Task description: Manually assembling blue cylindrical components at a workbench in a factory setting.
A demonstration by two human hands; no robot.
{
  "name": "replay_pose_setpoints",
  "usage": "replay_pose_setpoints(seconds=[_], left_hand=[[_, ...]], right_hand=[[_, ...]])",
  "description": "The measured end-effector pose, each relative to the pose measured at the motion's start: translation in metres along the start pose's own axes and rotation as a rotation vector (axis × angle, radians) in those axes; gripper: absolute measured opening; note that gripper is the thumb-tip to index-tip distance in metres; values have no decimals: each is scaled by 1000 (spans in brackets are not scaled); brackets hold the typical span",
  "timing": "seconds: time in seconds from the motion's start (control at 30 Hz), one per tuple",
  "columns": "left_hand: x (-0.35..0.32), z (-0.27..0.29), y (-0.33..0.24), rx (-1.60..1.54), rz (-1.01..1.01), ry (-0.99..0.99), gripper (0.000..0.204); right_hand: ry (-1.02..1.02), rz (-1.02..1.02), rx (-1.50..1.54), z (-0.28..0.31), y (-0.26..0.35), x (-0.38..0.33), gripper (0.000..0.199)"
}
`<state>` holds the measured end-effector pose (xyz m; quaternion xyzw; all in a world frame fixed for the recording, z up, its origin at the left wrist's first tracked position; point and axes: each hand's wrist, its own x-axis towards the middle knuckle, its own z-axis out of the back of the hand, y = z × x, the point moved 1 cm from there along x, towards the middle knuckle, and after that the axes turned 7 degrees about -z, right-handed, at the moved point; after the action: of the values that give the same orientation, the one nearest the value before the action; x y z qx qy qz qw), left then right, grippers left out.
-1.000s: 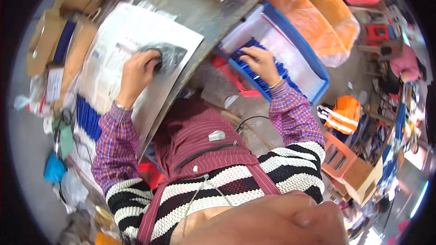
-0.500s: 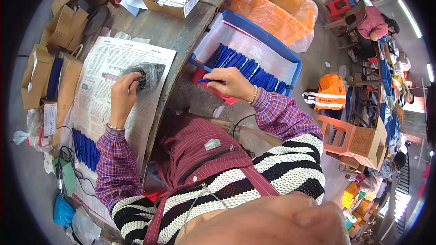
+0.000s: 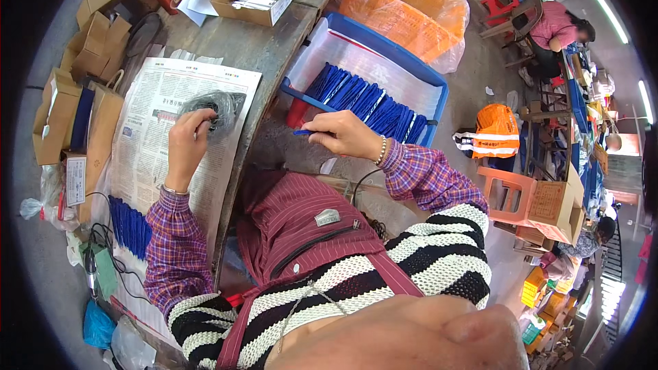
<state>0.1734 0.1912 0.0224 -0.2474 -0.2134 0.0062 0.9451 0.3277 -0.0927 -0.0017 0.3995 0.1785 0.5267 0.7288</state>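
Blue, thin strip [image 3: 303,132] is pinched in the right hand [image 3: 343,134] just beside the blue tray [image 3: 432,82] of like strips, while the left hand [image 3: 186,138] grips a black tangled bundle [image 3: 216,104] on the newspaper [image 3: 147,137].

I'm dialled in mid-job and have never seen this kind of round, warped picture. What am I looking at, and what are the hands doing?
There is no machine: a person wears a wide fisheye camera on the head, looking down at their own two hands, so straight edges bend. The striped sweater and plaid sleeves are theirs. The left hand rests on a bundle of small black parts lying on a newspaper spread over the grey table. The right hand pinches a thin blue strip, beside a blue tray holding a row of similar blue strips. More blue strips lie on the table's near left.
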Motion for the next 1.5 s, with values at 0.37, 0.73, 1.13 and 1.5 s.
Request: replay_pose_setpoints(seconds=[0.37, 0.73, 1.13, 1.5], left_hand=[[12, 2, -10, -3, 25, 19, 19], [30, -1, -34, -142, 76, 57, 15], [23, -1, -77, -258, -3, 159, 18], [12, -5, -91, -305, -13, 200, 21]], right_hand=[[-12, -16, 144, -9, -13, 3, 23], [-104, -28, 283, -14, -15, 10, 20], [-25, 58, 325, -20, 8, 11, 19], [49, 82, 346, -26, 16, 9, 22]])
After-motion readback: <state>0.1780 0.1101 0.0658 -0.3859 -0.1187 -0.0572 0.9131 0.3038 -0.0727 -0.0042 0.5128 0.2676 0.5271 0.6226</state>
